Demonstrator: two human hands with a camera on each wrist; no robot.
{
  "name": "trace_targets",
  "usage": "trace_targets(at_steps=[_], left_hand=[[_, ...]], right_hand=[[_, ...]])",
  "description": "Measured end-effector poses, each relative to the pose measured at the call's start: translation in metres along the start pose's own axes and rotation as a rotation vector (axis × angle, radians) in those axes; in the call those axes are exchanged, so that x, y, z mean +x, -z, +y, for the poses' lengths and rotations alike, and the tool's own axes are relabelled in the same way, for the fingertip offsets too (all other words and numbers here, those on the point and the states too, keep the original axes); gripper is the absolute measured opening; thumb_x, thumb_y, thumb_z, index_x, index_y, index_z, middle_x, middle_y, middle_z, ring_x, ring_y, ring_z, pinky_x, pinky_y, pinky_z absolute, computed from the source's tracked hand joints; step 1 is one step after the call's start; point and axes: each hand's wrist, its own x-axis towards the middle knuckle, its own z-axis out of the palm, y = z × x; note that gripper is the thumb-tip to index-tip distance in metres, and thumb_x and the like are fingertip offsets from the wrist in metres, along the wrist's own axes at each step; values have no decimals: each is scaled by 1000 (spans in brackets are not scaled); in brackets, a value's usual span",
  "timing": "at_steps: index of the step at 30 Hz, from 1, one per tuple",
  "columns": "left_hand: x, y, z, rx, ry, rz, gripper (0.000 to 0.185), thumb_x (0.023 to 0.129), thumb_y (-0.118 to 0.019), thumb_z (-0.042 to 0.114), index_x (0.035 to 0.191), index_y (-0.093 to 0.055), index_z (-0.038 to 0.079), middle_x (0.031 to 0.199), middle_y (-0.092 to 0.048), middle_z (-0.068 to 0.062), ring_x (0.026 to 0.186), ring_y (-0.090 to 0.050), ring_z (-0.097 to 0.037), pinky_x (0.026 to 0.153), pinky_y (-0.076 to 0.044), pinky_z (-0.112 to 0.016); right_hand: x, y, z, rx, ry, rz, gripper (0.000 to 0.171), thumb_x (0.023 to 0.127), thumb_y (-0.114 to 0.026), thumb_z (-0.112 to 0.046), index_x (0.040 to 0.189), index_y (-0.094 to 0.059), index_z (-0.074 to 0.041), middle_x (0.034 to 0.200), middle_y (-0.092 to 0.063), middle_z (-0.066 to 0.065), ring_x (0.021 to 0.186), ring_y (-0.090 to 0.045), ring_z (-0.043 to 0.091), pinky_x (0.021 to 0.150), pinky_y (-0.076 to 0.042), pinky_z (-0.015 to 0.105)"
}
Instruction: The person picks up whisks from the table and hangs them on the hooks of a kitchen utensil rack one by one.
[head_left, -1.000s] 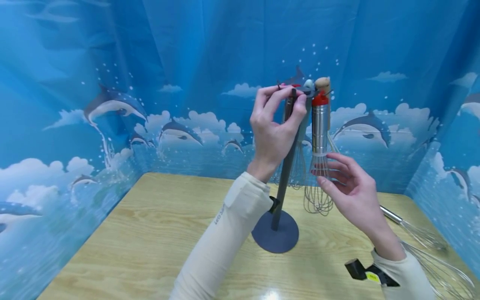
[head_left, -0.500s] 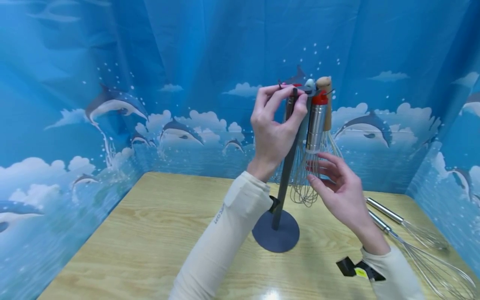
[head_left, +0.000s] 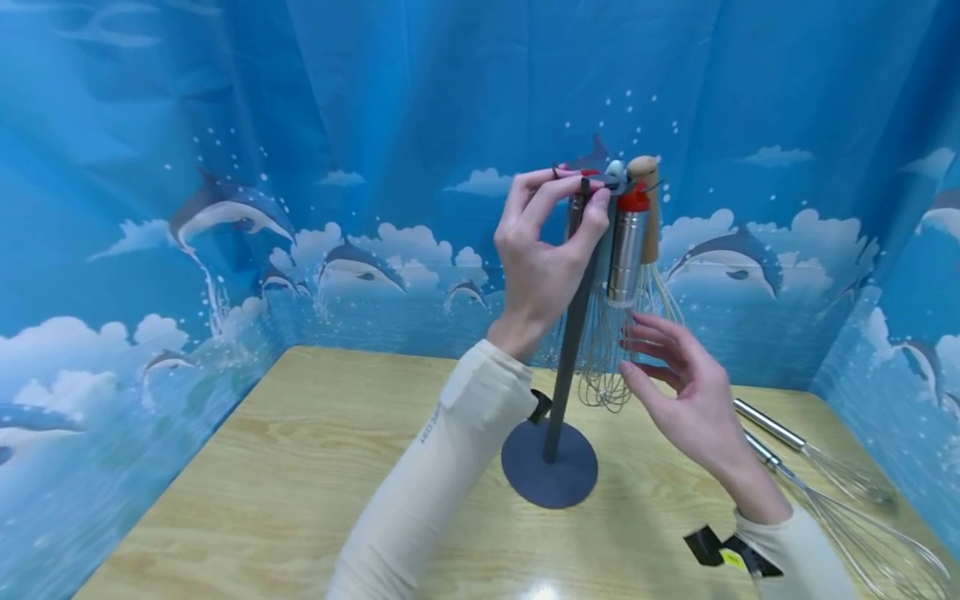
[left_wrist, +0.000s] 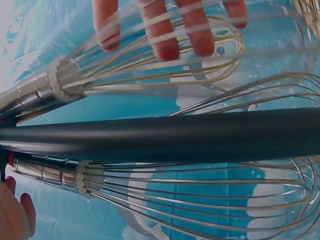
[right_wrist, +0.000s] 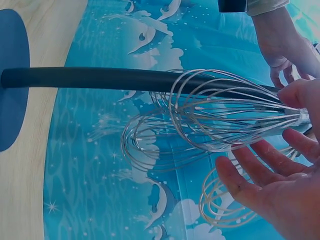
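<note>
Left hand (head_left: 545, 250) raised high, fingertips pinched together, forearm angled upward; right hand (head_left: 686, 392) lower, palm up, fingers spread and relaxed.

The stand (head_left: 572, 333) is dark grey from post to round base, and the whisks hanging on it are silver wire: one (head_left: 627, 250) has a shiny steel handle with a red cap, another (head_left: 649, 208) a light brown wooden handle, a third a pale blue tip (head_left: 615, 169). The worktop (head_left: 300, 467) is pale yellow wood with visible grain, and the backdrop (head_left: 300, 167) is bright blue, printed with grey dolphins, white clouds and bubbles. Both sleeves (head_left: 435, 467) are cream.
</note>
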Motion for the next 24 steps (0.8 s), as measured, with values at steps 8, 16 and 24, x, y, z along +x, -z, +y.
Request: trace_targets(at_steps=[8,16,24], left_hand=[[3,0,1,-123,91,-11,19,91,-74,6,105,-73,-7,117,-62,-21,115,-59,-22,99,-56,-32],[3,2,4,-207,193,-24,18,91,-74,2,105,-73,-8,117,-60,-21,114,-57,-9,101,-57,-36],[3,2,7,-213,227,-16,18,90,-75,5,104,-74,-7,116,-61,-19,113,-59,-20,100,-56,-31]], right_hand=[[-6,8,-2,-30,6,6,58,94,-67,3,147,-53,-17,131,-66,11,112,-66,-2,91,-53,10],[-17,19,2,1,24,25,58,91,-67,11,143,-56,-11,125,-67,-16,107,-69,0,88,-54,11],[-24,30,6,-41,-6,70,57,92,-65,11,144,-55,-9,122,-67,-15,103,-71,-1,84,-55,11]])
